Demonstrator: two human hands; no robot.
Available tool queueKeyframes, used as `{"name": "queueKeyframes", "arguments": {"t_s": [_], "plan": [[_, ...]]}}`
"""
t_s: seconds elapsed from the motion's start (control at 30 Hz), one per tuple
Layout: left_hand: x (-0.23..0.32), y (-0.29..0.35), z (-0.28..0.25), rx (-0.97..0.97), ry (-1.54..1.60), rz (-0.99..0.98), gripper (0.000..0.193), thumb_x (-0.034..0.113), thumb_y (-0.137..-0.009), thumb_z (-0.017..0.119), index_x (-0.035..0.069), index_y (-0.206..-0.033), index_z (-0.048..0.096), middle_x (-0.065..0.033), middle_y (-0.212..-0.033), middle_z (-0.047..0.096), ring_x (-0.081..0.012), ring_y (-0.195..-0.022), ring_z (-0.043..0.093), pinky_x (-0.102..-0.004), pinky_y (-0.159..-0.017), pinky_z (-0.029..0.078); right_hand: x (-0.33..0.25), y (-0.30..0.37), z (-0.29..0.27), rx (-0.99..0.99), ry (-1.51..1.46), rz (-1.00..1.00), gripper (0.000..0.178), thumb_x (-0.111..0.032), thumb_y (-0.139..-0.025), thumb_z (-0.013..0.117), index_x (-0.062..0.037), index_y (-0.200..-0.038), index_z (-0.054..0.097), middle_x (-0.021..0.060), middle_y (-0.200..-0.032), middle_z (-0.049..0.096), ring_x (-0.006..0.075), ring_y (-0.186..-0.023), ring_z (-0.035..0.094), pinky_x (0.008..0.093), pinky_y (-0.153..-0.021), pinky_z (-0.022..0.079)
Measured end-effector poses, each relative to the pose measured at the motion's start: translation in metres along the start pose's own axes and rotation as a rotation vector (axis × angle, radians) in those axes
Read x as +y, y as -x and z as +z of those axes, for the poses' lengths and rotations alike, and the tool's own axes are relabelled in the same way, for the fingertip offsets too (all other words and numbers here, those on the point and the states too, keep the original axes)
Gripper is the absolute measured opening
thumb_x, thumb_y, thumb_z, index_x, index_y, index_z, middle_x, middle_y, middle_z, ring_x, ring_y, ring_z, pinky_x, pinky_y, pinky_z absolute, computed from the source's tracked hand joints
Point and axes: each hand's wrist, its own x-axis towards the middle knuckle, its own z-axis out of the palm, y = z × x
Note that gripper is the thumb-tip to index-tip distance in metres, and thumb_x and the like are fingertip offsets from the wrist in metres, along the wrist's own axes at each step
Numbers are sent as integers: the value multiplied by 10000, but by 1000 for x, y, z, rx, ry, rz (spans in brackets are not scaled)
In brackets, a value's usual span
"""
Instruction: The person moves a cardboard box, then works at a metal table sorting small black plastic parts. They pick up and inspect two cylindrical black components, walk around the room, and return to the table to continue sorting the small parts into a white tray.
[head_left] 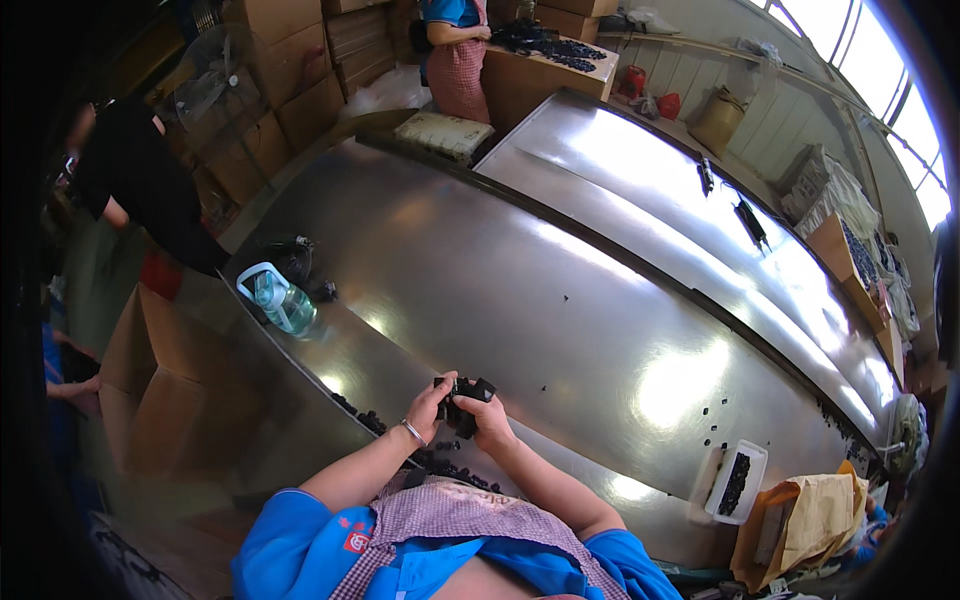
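1. A person's two bare hands meet above the near edge of a broad metal table [480,260], left of the scene's centre.
2. The left hand [424,414] has its fingers curled around part of a dark cluster of black parts [480,391]; the exact shape is too small to tell.
3. The right hand [492,424] grips the same cluster from the right, fingers closed on it, its thumb side up.
4. Loose black pieces [456,471] lie along the table's near edge, just below the hands; a white tray [760,486] holding more dark pieces stands well apart, near right.
5. The step in hand looks like handling or sorting the parts between both hands, with the work unfinished.
6. The next move seems to call for one hand keeping a steady hold while the other's fingers separate or turn a single part.
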Motion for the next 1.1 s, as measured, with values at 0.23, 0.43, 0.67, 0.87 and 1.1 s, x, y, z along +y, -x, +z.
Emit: {"name": "queueKeyframes", "arguments": {"t_s": [0.23, 0.43, 0.67, 0.87, 1.1], "plan": [[-1, 22, -5, -42, 131, -5, 353, 267, -937, 612, 66, -1227, 614, -45, -1114, 644, -156, -1014, 603, -319, -901, 494, 5, 20, 4, -72, -133, 190, 353, -94, -835, 666, -69, -1177, 582, 66, -1035, 662, 202, -942, 653, 367, -867, 538], [20, 29, 16, -157, -66, 72, 359, 247, -931, 588, 40, -1223, 616, -61, -1152, 645, -183, -1079, 602, -324, -958, 479, 0, 22, 0, -99, -196, 155, 329, -97, -818, 704, -81, -1132, 607, 44, -1029, 653, 180, -952, 626, 338, -860, 502], [20, 21, 19, -162, -124, 51, 379, 248, -949, 565, 33, -1260, 592, -68, -1169, 645, -185, -1101, 595, -324, -964, 476, -6, 20, -3, -87, -192, 89, 324, -78, -821, 673, -77, -1137, 603, 48, -1022, 652, 189, -942, 626, 342, -867, 502], [0, 16, 12, -51, 7, 29, 419, 255, -945, 620, 63, -1312, 559, -63, -1226, 612, -169, -1132, 575, -324, -981, 466, -3, 13, -6, -34, -90, 3, 377, -42, -781, 645, -50, -1149, 561, 63, -1038, 628, 215, -972, 618, 349, -893, 504], [4, 28, 2, -68, 14, 40, 409, 258, -898, 686, 45, -1237, 600, -39, -1101, 638, -142, -1030, 579, -290, -924, 446, -11, 17, 8, -136, 41, 9, 479, -10, -751, 596, 24, -1226, 540, 100, -1111, 616, 222, -1030, 608, 348, -945, 479]]}}
